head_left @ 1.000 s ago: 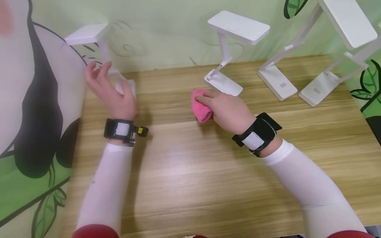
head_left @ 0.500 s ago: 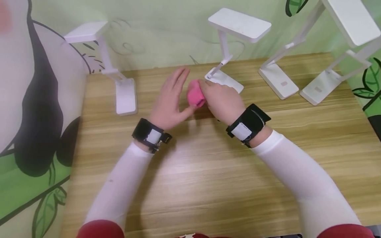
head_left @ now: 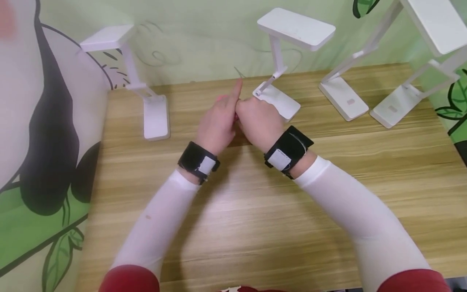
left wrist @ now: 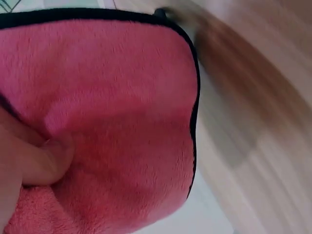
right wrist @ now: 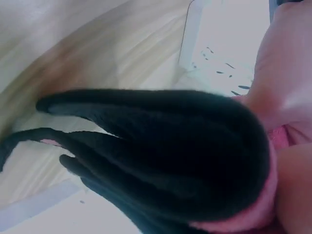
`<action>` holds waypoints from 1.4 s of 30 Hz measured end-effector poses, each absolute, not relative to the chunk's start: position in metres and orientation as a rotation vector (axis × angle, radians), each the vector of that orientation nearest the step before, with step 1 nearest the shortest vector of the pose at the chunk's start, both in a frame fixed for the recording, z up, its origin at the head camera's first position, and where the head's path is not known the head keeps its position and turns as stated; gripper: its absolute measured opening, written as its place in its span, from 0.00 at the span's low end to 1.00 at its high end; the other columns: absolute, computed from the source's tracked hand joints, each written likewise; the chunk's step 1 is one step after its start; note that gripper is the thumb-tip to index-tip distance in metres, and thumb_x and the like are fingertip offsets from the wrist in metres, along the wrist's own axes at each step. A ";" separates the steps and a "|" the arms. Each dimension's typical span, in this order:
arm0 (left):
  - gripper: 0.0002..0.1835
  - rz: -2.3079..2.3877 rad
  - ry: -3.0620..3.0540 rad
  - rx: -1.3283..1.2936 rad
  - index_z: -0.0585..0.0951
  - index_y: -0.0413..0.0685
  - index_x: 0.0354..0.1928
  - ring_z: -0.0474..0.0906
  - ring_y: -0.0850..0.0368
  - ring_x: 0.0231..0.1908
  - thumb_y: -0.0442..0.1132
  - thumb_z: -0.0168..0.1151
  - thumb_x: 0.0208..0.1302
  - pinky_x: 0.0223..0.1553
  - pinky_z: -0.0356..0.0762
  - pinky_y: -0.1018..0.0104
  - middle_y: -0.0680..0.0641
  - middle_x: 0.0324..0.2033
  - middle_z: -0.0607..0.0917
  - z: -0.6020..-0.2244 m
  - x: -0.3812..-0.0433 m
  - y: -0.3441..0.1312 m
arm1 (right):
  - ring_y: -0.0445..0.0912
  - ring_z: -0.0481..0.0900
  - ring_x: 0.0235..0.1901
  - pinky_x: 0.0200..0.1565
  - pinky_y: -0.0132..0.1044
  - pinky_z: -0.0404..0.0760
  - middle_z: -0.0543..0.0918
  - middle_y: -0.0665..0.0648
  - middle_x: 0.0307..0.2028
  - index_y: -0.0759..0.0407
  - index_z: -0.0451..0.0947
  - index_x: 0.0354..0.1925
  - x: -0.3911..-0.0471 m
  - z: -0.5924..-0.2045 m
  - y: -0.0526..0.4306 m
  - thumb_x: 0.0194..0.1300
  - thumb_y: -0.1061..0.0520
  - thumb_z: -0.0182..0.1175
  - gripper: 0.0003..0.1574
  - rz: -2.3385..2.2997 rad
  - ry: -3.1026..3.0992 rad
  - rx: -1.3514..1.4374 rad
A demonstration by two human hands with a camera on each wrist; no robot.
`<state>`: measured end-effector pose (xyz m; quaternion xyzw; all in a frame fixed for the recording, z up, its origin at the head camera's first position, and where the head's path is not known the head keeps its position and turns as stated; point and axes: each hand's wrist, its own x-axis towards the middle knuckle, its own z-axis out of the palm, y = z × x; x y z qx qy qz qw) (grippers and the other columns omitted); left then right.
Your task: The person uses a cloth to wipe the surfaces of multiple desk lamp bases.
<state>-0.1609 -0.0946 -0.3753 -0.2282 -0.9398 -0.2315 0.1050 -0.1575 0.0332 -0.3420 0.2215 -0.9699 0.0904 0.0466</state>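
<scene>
A pink plush cloth [left wrist: 126,107] with black edging fills much of the left wrist view, where a thumb presses into it at the left. In the right wrist view the same cloth [right wrist: 185,146] shows its dark side, folded over in loops, with pink along the fold. My left hand [head_left: 217,126] holds the cloth from the left, one finger pointing away from me. My right hand [head_left: 260,123] grips it from the right, knuckles bent. Seen from the head, the hands meet and hide nearly all of the cloth.
Several white desk lamps stand along the back of the wooden table [head_left: 233,219]: one lamp [head_left: 156,117] at the left, another lamp [head_left: 288,106] just beyond my right hand, and a pair of lamps [head_left: 343,101] at the right. A painted wall [head_left: 204,40] rises behind.
My left hand has swung right, from beside the left lamp to the cloth, and now holds it. My right hand has shifted slightly left, bringing the cloth between both hands.
</scene>
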 end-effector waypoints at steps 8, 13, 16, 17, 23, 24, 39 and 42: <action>0.50 -0.521 -2.784 -0.708 0.49 0.59 0.73 0.79 0.49 0.36 0.22 0.59 0.52 0.31 0.79 0.58 0.45 0.37 0.84 -0.375 -0.167 -0.112 | 0.48 0.81 0.35 0.40 0.43 0.80 0.84 0.57 0.38 0.54 0.70 0.60 -0.170 -0.341 0.071 0.63 0.38 0.53 0.33 0.635 -3.038 1.084; 0.32 -0.534 -2.799 -0.678 0.73 0.46 0.60 0.80 0.47 0.49 0.18 0.54 0.51 0.42 0.82 0.57 0.44 0.53 0.82 -0.374 -0.168 -0.125 | 0.52 0.77 0.51 0.52 0.51 0.75 0.79 0.60 0.55 0.53 0.66 0.65 -0.197 -0.353 0.130 0.65 0.32 0.45 0.39 0.707 -3.148 0.963; 0.29 -0.550 -2.801 -0.649 0.77 0.46 0.55 0.79 0.48 0.51 0.19 0.54 0.50 0.46 0.81 0.57 0.45 0.53 0.82 -0.371 -0.167 -0.129 | 0.56 0.78 0.50 0.49 0.53 0.76 0.81 0.63 0.53 0.57 0.69 0.63 -0.219 -0.368 0.160 0.68 0.38 0.46 0.35 0.726 -3.219 0.769; 0.28 -0.561 -2.800 -0.641 0.78 0.46 0.54 0.79 0.48 0.51 0.19 0.54 0.49 0.46 0.81 0.57 0.45 0.53 0.82 -0.369 -0.166 -0.130 | 0.57 0.78 0.51 0.50 0.53 0.75 0.79 0.64 0.55 0.59 0.68 0.63 -0.225 -0.373 0.168 0.68 0.39 0.46 0.34 0.739 -3.232 0.703; 0.30 -0.651 -2.780 -0.609 0.79 0.47 0.53 0.77 0.50 0.54 0.17 0.55 0.47 0.52 0.78 0.56 0.46 0.53 0.82 -0.365 -0.160 -0.135 | 0.59 0.75 0.56 0.57 0.54 0.73 0.73 0.65 0.61 0.55 0.59 0.68 -0.252 -0.397 0.179 0.70 0.48 0.47 0.32 0.958 -3.093 0.496; 0.30 -0.651 -2.775 -0.608 0.79 0.48 0.53 0.77 0.50 0.54 0.17 0.56 0.46 0.51 0.79 0.56 0.46 0.52 0.82 -0.365 -0.159 -0.136 | 0.58 0.75 0.57 0.58 0.54 0.73 0.73 0.63 0.62 0.53 0.59 0.69 -0.254 -0.399 0.177 0.70 0.48 0.48 0.32 1.003 -3.061 0.471; 0.29 -0.642 -2.751 -0.620 0.80 0.48 0.51 0.79 0.50 0.51 0.16 0.55 0.47 0.44 0.82 0.57 0.46 0.51 0.83 -0.360 -0.153 -0.138 | 0.48 0.74 0.59 0.61 0.46 0.73 0.75 0.56 0.61 0.44 0.65 0.65 -0.270 -0.396 0.157 0.66 0.49 0.54 0.29 1.327 -2.978 0.319; 0.29 -0.640 -2.742 -0.628 0.80 0.48 0.51 0.80 0.50 0.50 0.17 0.55 0.48 0.42 0.82 0.57 0.46 0.51 0.83 -0.360 -0.153 -0.137 | 0.47 0.75 0.58 0.60 0.46 0.73 0.76 0.56 0.60 0.47 0.68 0.63 -0.270 -0.397 0.157 0.67 0.45 0.52 0.27 1.366 -2.983 0.291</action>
